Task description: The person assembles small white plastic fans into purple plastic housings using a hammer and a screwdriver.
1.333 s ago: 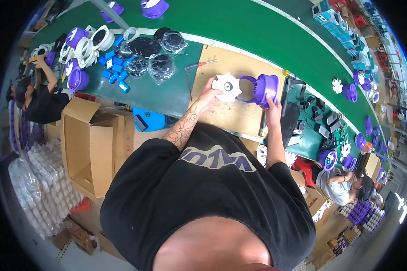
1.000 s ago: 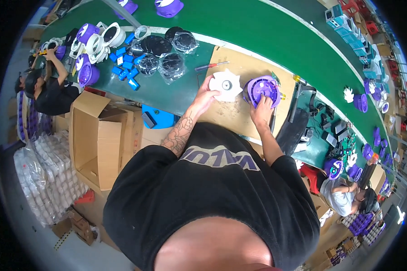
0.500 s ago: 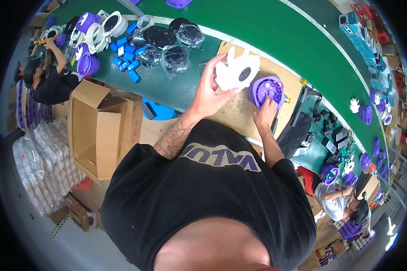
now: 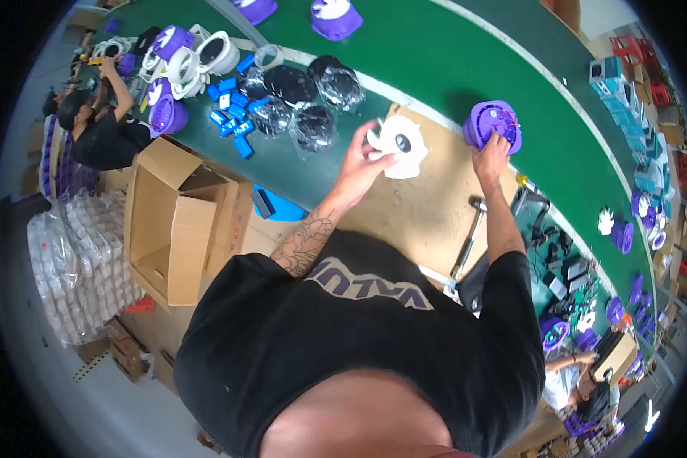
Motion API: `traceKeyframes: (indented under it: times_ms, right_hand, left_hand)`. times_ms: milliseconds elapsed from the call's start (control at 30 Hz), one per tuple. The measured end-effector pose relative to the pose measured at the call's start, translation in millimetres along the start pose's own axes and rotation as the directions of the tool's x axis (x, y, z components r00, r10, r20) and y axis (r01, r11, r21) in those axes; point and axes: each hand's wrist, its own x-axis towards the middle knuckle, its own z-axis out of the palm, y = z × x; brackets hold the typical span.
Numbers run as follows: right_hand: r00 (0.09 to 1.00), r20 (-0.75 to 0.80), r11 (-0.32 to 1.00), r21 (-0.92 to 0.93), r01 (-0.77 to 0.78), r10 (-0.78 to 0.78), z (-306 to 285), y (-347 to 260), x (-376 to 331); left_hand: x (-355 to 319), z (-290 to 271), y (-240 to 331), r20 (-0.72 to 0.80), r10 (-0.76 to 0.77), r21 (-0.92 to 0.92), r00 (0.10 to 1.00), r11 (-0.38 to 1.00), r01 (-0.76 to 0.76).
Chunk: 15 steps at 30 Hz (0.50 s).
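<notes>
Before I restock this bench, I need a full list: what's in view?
White bladed wheel: one, white, centre
Purple housing: one, purple, right of wheel
Board: one, tan, bench centre
Hammer: one, dark and silver, board's right
Packs: about a dozen, blue, bench left
Discs: several, black, beside packs
Carton: one, brown, left
Boxes: several, teal, far right
Left hand: one, bare, holding wheel
Right hand: one, bare, holding housing

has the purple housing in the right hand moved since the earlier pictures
Yes, forward: the purple housing has gone from over the tan board, past its far edge, to over the green belt.
</notes>
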Motion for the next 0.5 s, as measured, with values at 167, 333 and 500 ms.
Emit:
traceKeyframes:
  times_ms: [167,333,500]
  right_hand:
    - [0.970,-0.065,0.966,0.130,-0.223,0.233,14.4,-4.3,56.3]
    - [0.967,-0.255,0.897,0.422,0.128,-0.018,36.1,-29.1,-20.9]
    - [0.988,0.104,0.854,0.498,-0.148,0.111,49.6,-33.6,-178.1]
  left_hand:
    - [45.4,-35.8,-65.8,-0.170,-0.249,0.213,0.953,0.935,0.282]
    - [139.6,-20.2,-75.6,-0.077,-0.305,0.002,0.949,0.952,0.306]
    - [230.8,31.7,-66.3,-0.030,-0.322,0.616,0.946,0.740,0.271]
